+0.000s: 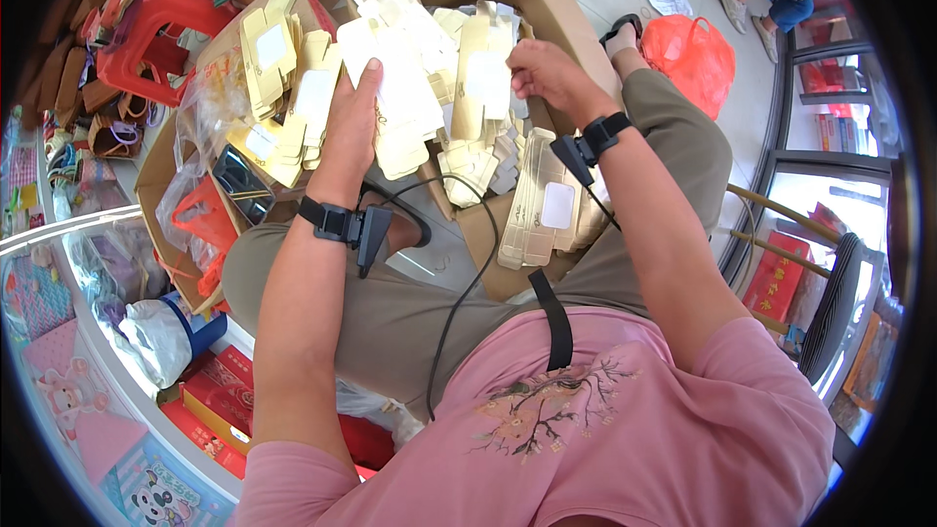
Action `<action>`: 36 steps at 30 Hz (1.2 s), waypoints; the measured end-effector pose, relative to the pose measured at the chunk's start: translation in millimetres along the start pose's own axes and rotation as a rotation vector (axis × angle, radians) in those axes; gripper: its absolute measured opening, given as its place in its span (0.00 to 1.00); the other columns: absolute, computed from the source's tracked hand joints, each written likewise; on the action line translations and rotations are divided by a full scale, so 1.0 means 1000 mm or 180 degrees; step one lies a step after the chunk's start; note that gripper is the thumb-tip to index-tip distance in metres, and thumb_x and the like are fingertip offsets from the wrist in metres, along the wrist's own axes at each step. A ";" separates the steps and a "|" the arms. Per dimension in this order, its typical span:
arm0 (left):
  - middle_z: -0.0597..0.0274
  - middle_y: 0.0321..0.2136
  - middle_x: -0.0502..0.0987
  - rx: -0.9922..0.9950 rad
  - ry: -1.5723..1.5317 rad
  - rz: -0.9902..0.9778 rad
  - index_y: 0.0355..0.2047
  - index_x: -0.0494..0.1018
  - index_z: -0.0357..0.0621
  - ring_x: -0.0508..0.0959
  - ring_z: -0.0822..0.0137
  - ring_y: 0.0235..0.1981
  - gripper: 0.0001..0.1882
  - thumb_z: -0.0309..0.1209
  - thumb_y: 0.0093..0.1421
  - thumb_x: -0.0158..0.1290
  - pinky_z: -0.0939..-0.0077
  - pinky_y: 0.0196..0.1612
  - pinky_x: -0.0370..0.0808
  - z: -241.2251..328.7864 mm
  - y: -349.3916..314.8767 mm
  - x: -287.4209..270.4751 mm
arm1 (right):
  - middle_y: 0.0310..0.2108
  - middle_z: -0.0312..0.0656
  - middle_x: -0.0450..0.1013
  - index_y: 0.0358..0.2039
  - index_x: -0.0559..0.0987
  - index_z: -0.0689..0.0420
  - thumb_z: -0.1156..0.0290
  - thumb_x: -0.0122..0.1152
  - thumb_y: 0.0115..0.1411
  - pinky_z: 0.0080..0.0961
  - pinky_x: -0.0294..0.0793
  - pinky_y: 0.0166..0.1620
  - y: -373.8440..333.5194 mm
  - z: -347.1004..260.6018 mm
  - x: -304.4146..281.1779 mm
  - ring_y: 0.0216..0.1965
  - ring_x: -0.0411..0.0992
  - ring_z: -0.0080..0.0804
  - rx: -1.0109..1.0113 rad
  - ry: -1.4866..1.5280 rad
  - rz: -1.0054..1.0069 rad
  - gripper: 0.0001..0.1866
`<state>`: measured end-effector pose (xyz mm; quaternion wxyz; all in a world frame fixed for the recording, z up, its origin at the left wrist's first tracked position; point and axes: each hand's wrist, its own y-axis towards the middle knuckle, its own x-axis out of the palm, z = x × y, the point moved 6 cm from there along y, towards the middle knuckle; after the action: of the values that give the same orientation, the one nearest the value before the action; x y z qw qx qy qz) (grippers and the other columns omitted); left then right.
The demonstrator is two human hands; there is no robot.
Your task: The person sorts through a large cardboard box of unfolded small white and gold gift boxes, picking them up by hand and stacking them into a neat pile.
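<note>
Cartons [398, 102], gold and flat, lie in the left hand [351, 122], over the left side of the box [569, 24] and toward its near edge. These are slick-looking, overlapping sheets, so the likeliest trouble is a slide: if the thumb eases off, the upper ones could fan out and drop among the loose pile inside. A hard squeeze from that same thumb could crease a panel. The cable [485, 263] loops from the left wristband [335, 222] below the pile, and a wide swing of that arm could snag a flap or drag the strips [532, 220] at the near edge.

As for the grip, the left thumb presses on the top face while the fingers go underneath, mostly hidden, pinching the bundle between them. The right hand [549, 73] hangs near the box's right edge, fingers curled in toward the thumb, beside a windowed carton [485, 83]. With the glare there, I cannot tell whether those fingertips pinch its edge or stop just short.
</note>
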<state>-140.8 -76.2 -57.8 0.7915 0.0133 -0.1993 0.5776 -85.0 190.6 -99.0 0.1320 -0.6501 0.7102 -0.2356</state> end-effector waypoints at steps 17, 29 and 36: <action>0.56 0.48 0.76 -0.0460 0.0059 -0.0246 0.57 0.66 0.33 0.78 0.68 0.46 0.24 0.41 0.70 0.48 0.74 0.49 0.77 -0.007 -0.010 0.011 | 0.24 0.34 0.73 0.32 0.72 0.54 0.65 0.62 0.60 0.18 0.73 0.29 0.001 -0.030 0.097 0.23 0.73 0.20 -0.0177 -0.0130 -0.0848 0.09; 0.57 0.46 0.77 -0.0155 -0.0251 0.0090 0.56 0.66 0.34 0.79 0.69 0.45 0.23 0.39 0.69 0.50 0.74 0.47 0.78 -0.003 0.001 -0.006 | 0.39 0.56 0.79 0.42 0.76 0.68 0.53 0.73 0.50 0.35 0.78 0.45 0.042 0.078 0.056 0.43 0.79 0.42 0.0487 -0.3186 0.0447 0.31; 0.54 0.56 0.71 -0.0200 -0.0039 -0.0069 0.62 0.62 0.30 0.71 0.65 0.55 0.28 0.40 0.70 0.49 0.72 0.59 0.68 -0.007 0.002 0.000 | 0.46 0.56 0.77 0.48 0.75 0.65 0.60 0.70 0.53 0.37 0.76 0.50 0.050 0.092 0.046 0.50 0.76 0.49 0.0572 -0.3259 0.0684 0.28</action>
<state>-140.3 -74.3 -64.5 0.7965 -0.0059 -0.2220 0.5623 -87.9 132.0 -197.2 0.5404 -0.5916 0.5945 0.0669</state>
